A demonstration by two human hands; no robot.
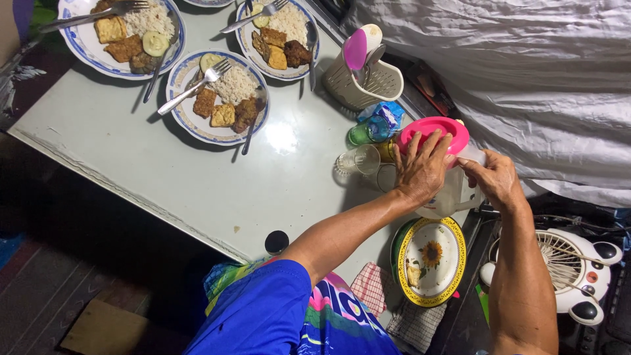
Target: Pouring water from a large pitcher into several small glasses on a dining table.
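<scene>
A translucent plastic jug [453,194] with a round pink lid [434,131] stands near the table's right edge. My left hand [420,171] lies over the lid's near rim and the jug's top, fingers spread on the pink lid. My right hand [494,179] grips the jug's handle side from the right. Just left of the jug stand a clear glass [358,160], a green glass [368,131] and an amber glass [386,151].
Three blue-rimmed plates of rice and fried pieces with forks and spoons [220,97] [125,33] [279,36] sit at the far side of the pale table [164,164]. A cutlery holder [361,75], a yellow-rimmed sunflower plate [430,260], checked cloths [371,286], a small fan [572,269] and grey cloth [526,72] surround the jug.
</scene>
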